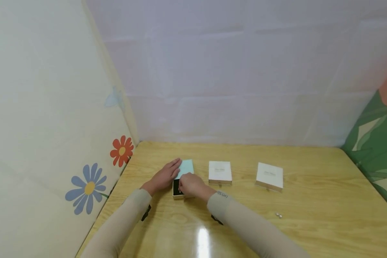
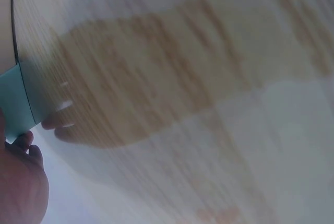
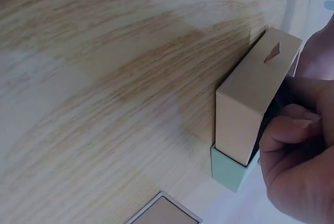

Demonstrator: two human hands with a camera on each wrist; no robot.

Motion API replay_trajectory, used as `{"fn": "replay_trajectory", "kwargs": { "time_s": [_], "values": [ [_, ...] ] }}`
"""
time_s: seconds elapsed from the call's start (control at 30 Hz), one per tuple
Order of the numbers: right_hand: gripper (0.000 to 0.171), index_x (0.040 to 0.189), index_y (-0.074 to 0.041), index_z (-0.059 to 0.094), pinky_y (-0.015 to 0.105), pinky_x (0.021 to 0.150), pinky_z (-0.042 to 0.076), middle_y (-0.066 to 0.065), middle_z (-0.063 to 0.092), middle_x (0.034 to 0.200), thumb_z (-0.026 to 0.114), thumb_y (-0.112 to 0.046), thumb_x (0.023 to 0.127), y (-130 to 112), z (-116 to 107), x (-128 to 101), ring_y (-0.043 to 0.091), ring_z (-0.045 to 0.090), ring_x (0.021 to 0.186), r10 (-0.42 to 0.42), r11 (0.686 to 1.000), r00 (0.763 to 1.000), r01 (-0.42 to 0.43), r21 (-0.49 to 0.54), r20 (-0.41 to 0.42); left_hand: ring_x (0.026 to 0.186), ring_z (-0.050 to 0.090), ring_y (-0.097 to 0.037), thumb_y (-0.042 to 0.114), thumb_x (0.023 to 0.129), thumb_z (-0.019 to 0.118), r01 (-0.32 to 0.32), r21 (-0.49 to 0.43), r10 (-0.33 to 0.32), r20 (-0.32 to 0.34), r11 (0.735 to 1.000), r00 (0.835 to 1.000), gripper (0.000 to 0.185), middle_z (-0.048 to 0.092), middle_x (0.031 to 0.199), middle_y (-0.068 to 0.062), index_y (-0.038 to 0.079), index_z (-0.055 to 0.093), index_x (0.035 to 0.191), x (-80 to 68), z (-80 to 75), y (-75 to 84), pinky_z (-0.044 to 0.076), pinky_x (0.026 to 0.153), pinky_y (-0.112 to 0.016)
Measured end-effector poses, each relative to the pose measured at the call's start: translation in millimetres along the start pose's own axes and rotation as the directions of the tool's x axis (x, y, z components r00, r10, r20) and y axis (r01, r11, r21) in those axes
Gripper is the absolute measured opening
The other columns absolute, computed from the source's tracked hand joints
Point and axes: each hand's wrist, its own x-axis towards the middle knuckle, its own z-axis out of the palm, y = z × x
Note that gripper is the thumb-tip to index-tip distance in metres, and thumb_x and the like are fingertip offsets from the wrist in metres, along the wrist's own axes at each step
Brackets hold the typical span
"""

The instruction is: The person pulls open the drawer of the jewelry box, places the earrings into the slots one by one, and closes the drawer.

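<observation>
A glossy wooden counter is sitting against white padded walls; the left hand is pressing flat on a mint sleeve, the right hand pinching its drawer box.

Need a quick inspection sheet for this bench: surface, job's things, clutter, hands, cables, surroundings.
Surface: wooden table, glare near the front edge.
Job's things: teal sleeve with its white drawer slid partly out, dark lining showing.
Clutter: two closed white boxes; small pale bits at the right.
Hands: left hand lies flat on the sleeve; right hand grips the drawer.
Cables: nothing seen.
Surroundings: flower-print panel at the left, plain white wall behind, leaf-print panel at the right.
</observation>
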Motion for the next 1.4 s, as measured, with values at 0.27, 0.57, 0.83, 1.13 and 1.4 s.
{"fn": "replay_trajectory", "kwargs": {
  "time_s": [0.27,0.57,0.83,1.13,1.4],
  "values": [
    [0.024,0.082,-0.014,0.078,0.021,0.055,0.048,-0.004,0.071,0.082,0.062,-0.010,0.099,1.9,-3.9,0.4,0.009,0.054,0.060,0.018,0.998,1.000,-0.018,0.060,0.008,0.153,0.025,-0.033,0.029,0.113,0.032,-0.008,-0.012,0.007,-0.011,1.000,1.000,0.053,0.025,0.166,-0.014,0.005,0.027,0.160,1.8,-0.9,-0.1,0.024,0.124,-0.048],
    [0.022,0.081,-0.017,0.078,0.022,0.056,0.051,-0.007,0.072,0.082,0.065,-0.016,0.099,2.7,0.3,4.4,0.007,0.056,0.062,0.038,0.999,0.998,-0.037,0.006,-0.054,0.152,0.026,-0.033,0.031,0.113,0.032,-0.007,-0.007,0.007,-0.023,1.000,1.000,0.054,0.026,0.166,-0.014,0.005,0.028,0.160,2.8,0.9,-2.1,0.025,0.124,-0.049],
    [0.021,0.081,-0.017,0.078,0.026,0.058,0.054,-0.005,0.072,0.079,0.069,-0.023,0.098,3.3,5.3,3.8,0.007,0.058,0.063,0.023,0.998,0.995,-0.028,-0.048,-0.099,0.152,0.027,-0.033,0.030,0.113,0.032,-0.010,-0.002,0.010,-0.014,1.000,1.000,0.053,0.027,0.166,-0.014,0.005,0.029,0.160,1.8,-0.3,-1.7,0.024,0.124,-0.048],
    [0.013,0.089,-0.016,0.078,0.027,0.065,0.059,-0.006,0.074,0.085,0.071,-0.024,0.096,4.2,9.5,2.4,0.010,0.067,0.075,0.021,0.998,0.990,-0.030,-0.060,-0.141,0.152,0.027,-0.032,0.031,0.113,0.033,0.004,-0.014,-0.004,-0.008,1.000,1.000,0.054,0.026,0.166,-0.013,0.006,0.028,0.160,2.0,-1.1,-1.0,0.024,0.124,-0.048],
    [0.019,0.084,-0.015,0.075,0.027,0.063,0.055,-0.006,0.070,0.078,0.067,-0.024,0.099,5.3,8.1,-5.9,0.010,0.064,0.069,0.025,0.998,0.984,-0.013,0.068,-0.177,0.153,0.024,-0.031,0.033,0.113,0.030,0.012,-0.008,-0.012,0.022,1.000,1.000,0.055,0.023,0.167,-0.011,0.008,0.025,0.161,0.7,-4.0,-0.1,0.024,0.125,-0.048]
  ]
}}
